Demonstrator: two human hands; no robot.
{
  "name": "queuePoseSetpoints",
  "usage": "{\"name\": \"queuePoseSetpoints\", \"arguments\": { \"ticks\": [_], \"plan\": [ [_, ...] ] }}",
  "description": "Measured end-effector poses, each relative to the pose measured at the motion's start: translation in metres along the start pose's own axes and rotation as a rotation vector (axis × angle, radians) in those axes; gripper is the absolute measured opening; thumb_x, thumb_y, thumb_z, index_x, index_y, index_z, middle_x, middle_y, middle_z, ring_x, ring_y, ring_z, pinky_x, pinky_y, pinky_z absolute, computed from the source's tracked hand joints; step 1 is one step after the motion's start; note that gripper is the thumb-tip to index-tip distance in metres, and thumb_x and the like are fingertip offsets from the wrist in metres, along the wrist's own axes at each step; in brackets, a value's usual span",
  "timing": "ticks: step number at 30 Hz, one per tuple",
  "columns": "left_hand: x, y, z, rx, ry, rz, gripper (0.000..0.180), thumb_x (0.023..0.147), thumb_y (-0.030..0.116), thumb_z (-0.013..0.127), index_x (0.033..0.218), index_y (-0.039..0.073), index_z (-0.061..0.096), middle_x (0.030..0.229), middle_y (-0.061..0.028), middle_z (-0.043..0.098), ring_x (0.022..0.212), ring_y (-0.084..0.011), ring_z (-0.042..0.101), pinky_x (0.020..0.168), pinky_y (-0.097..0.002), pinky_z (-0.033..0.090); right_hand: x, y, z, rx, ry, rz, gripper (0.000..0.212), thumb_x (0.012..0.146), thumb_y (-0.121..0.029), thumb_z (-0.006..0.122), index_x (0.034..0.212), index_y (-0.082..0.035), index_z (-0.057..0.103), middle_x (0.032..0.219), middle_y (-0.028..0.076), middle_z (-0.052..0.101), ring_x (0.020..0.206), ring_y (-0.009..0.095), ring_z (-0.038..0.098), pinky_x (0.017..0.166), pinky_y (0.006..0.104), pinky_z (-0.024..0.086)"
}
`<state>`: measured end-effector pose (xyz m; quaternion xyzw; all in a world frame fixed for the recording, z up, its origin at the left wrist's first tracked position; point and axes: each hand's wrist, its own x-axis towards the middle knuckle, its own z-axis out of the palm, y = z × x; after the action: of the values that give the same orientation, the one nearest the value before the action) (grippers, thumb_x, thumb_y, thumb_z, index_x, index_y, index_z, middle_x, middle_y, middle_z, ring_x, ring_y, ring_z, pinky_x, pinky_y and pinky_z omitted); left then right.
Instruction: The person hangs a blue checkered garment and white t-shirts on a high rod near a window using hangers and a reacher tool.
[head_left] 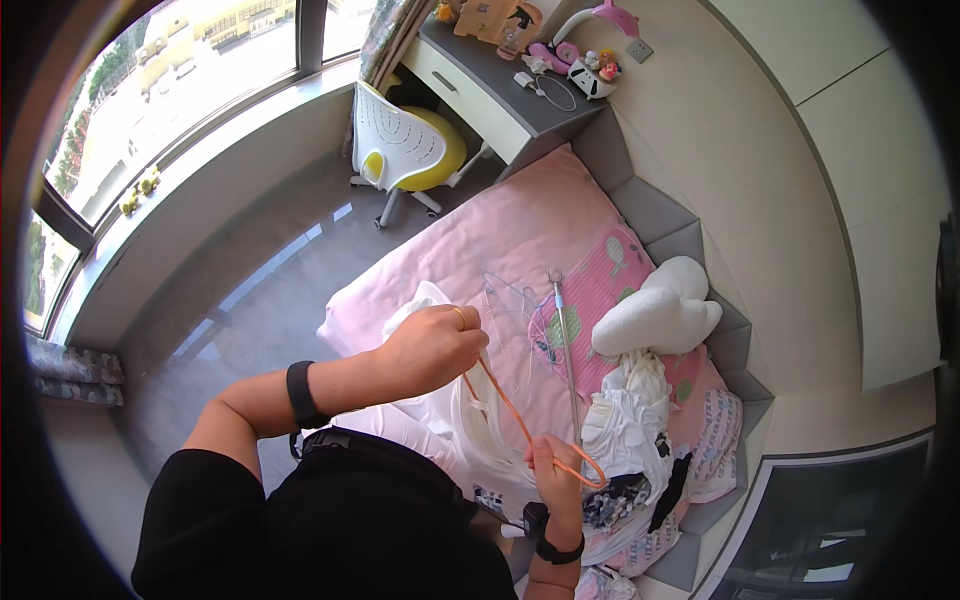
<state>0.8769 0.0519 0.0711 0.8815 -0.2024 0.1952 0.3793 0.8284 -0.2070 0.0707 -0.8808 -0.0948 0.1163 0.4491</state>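
Observation:
My left hand (437,348), ring on a finger, is closed in a fist over the bed. It grips one end of an orange clothes hanger (510,405) along with part of a white garment (462,428), which hangs below and behind the fist. The hanger slants down to the right. Closer to my body, my right hand (555,474) is wrapped round its other end, and an orange loop sticks out past the fingers. How far the hanger lies inside the garment is hard to tell.
A pink bed (480,225) carries several thin hangers (515,312), a metal pole (570,360), a white plush-like cushion (655,310) and a heap of clothes (630,425). Beyond stand a white and yellow chair (405,145) and a desk (480,90). A window is at left.

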Motion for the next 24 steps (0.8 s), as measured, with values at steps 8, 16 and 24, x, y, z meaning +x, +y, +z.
{"name": "queuePoseSetpoints", "arguments": {
  "ticks": [8,16,24],
  "plan": [
    [0.003,0.005,0.007,-0.296,-0.091,0.023,0.019,0.063,0.002,0.060,0.082,0.004,0.058,0.082,-0.0091,0.053,0.073,-0.0255,0.054,0.063,-0.0335,0.046,0.018,0.016,0.019,-0.022,0.193,-0.051,0.027,0.082,-0.015,0.057,0.063,0.002,0.047,0.049,0.005,0.038,0.046,0.011,0.034,0.043,0.0264,0.028],
    [-0.003,-0.036,-0.034,-0.015,-0.034,-0.149,0.040,0.064,0.008,0.069,0.101,0.010,0.056,0.107,-0.0079,0.052,0.098,-0.0273,0.048,0.083,-0.0362,0.041,0.007,0.017,-0.010,0.078,0.373,-0.071,0.026,0.079,-0.010,0.057,0.059,0.001,0.043,0.050,0.002,0.036,0.048,0.009,0.032,0.044,0.0254,0.026],
    [0.002,-0.056,-0.030,-0.126,0.045,-0.006,0.011,0.066,0.001,0.063,0.075,0.006,0.059,0.071,-0.0056,0.058,0.071,-0.0248,0.054,0.074,-0.0347,0.042,-0.001,-0.008,-0.027,0.085,0.366,-0.107,0.026,0.077,-0.008,0.058,0.058,0.000,0.044,0.050,0.003,0.039,0.048,0.011,0.035,0.045,0.0262,0.027]
  ]
}}
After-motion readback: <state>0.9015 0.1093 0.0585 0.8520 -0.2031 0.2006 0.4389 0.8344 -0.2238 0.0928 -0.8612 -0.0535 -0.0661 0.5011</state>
